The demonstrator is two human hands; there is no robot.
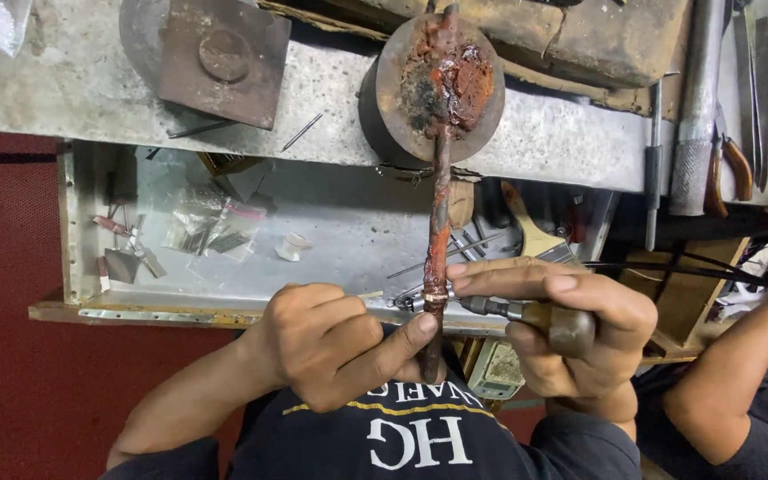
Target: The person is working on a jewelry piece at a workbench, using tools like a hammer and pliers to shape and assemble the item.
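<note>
A few small clear plastic packets (215,233) lie in the left part of the open metal drawer (340,227), slightly crumpled, with thin dark metal bits inside; one has a reddish strip along its top edge. Just right of them sits a small pale scrap (293,246). Above the drawer, on the grey table (64,80), a rusty square plate (222,58) lies flat, and a round block (428,93) crusted with orange and black residue sits at the table's edge.

A long rust-coloured stick (440,204) runs from that block down toward the person. A thin metal ring (435,296) sits around its lower part, over the drawer's front lip. The left hand (335,342) is curled shut around the stick's lower end, thumb stretched along it just below the ring. The right hand (571,324) is closed on a wooden-handled tool (535,316), forefinger extended along the top, its metal tip touching the ring from the right.

At the right edge another person's forearm (740,373) reaches in, near a black cable (695,271).
</note>
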